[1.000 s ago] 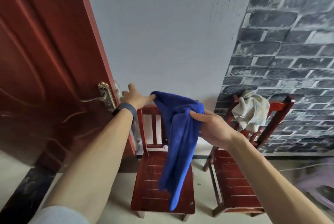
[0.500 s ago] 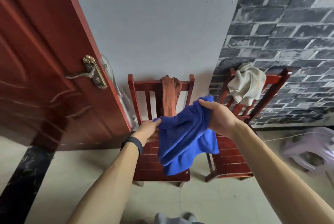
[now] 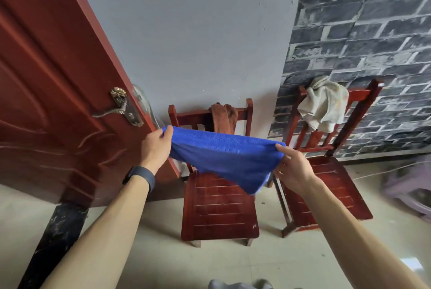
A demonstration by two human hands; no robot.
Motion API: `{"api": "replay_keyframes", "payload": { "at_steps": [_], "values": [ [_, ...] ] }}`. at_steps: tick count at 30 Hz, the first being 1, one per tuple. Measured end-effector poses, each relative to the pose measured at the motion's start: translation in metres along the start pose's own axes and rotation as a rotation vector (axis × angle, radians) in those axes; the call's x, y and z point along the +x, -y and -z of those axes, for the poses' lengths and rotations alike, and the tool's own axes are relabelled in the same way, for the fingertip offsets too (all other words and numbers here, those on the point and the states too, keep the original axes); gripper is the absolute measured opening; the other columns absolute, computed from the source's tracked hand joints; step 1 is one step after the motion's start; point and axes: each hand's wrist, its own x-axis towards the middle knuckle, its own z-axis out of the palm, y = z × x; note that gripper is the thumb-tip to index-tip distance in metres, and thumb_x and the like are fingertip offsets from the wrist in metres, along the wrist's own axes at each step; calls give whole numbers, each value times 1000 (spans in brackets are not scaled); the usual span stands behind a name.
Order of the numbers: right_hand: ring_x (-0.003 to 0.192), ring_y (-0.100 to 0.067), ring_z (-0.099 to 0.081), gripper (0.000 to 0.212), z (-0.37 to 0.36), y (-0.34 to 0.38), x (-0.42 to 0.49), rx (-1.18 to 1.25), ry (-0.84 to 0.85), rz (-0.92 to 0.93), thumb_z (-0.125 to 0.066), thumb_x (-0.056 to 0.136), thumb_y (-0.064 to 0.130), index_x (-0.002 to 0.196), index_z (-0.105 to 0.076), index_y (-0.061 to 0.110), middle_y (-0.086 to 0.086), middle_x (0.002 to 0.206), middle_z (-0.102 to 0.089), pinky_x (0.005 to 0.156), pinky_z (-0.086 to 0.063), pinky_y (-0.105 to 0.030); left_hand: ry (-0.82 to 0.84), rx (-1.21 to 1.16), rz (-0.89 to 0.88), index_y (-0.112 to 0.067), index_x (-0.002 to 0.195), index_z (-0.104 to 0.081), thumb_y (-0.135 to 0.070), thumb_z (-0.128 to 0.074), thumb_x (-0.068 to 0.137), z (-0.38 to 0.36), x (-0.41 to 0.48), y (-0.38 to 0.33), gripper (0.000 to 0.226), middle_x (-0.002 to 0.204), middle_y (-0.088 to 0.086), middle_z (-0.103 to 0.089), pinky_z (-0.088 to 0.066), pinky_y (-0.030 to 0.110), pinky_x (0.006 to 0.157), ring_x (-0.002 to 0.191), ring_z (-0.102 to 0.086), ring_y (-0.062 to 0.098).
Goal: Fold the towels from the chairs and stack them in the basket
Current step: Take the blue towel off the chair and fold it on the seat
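The left hand (image 3: 155, 147) and the right hand (image 3: 291, 167) each pinch an upper corner of a blue towel (image 3: 224, 158), which is stretched level between them and sags to a point above the seat of the near red wooden chair (image 3: 220, 209). A brown towel (image 3: 222, 117) hangs over that chair's backrest. Just to its right stands a second red chair (image 3: 326, 186) with a crumpled cream towel (image 3: 323, 104) draped on its back, against a grey brick-patterned wall (image 3: 363, 32). A red door (image 3: 46, 78) with a brass handle (image 3: 121, 108) stands open on the left.

Probably a home: panelled door (image 3: 46, 78), wooden chairs (image 3: 219, 207).
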Motion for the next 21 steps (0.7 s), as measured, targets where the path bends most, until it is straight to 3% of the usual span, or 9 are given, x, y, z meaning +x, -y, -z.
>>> {"api": "replay_keyframes", "payload": {
  "at_steps": [3, 6, 9, 10, 13, 16, 19, 21],
  "values": [
    [81, -19, -62, 27, -3, 15, 6, 184, 76, -60, -71, 84, 35, 100, -66, 14, -1, 86, -67, 81, -46, -32, 25, -386, 128, -17, 71, -62, -60, -63, 69, 8, 15, -1, 44, 81, 9, -63, -55, 52, 83, 79, -62, 22],
    [76, -17, -59, 27, -9, 24, 16, 192, 51, -57, -71, 85, 34, 102, -67, 14, 0, 85, -64, 74, -44, -29, 73, -492, 139, -16, 76, -66, -40, -72, 81, 17, 16, -15, 26, 87, 11, -63, -53, 41, 78, 83, -60, 21],
    [73, -12, -57, 37, -16, 32, 21, 75, 4, 2, -68, 85, 27, 119, -66, 14, 0, 93, -63, 59, -44, -24, 197, -483, 175, -16, 90, -72, -22, -70, 89, 27, 18, -19, 7, 100, 9, -71, -53, 36, 82, 95, -67, 23],
    [73, -11, -57, 37, -18, 36, 19, 38, 4, 31, -67, 85, 27, 121, -65, 18, 1, 94, -63, 55, -43, -23, 282, -461, 199, -14, 97, -73, -20, -72, 88, 32, 19, -17, 11, 102, 8, -73, -53, 34, 80, 97, -68, 23],
    [82, -13, -62, 32, -21, 44, 17, -32, -18, 95, -70, 86, 34, 117, -65, 27, 7, 103, -66, 66, -44, -27, 459, -304, 208, -12, 106, -73, -9, -74, 83, 44, 17, -12, 24, 95, 5, -72, -45, 27, 70, 86, -61, 19],
    [100, -15, -67, 33, -19, 47, 19, -109, -91, 125, -76, 83, 38, 113, -71, 28, 5, 115, -70, 80, -48, -30, 384, -225, 157, -11, 105, -73, -8, -74, 81, 47, 19, -7, 24, 91, 6, -67, -34, 25, 59, 81, -50, 18],
    [88, -12, -63, 7, -19, 45, 19, -285, -206, 321, -70, 92, 26, 99, -73, 24, 2, 103, -71, 82, -48, -31, 311, -255, 172, -14, 108, -70, -9, -76, 79, 49, 24, -3, 30, 91, 8, -66, -29, 24, 51, 72, -47, 18],
    [88, -10, -62, 13, -22, 42, 16, -471, -224, 504, -65, 96, 20, 107, -73, 18, 4, 97, -69, 82, -49, -28, 326, -158, 182, -18, 109, -64, -8, -77, 79, 48, 24, -3, 34, 85, 10, -62, -23, 24, 47, 66, -42, 20]
  ]
}}
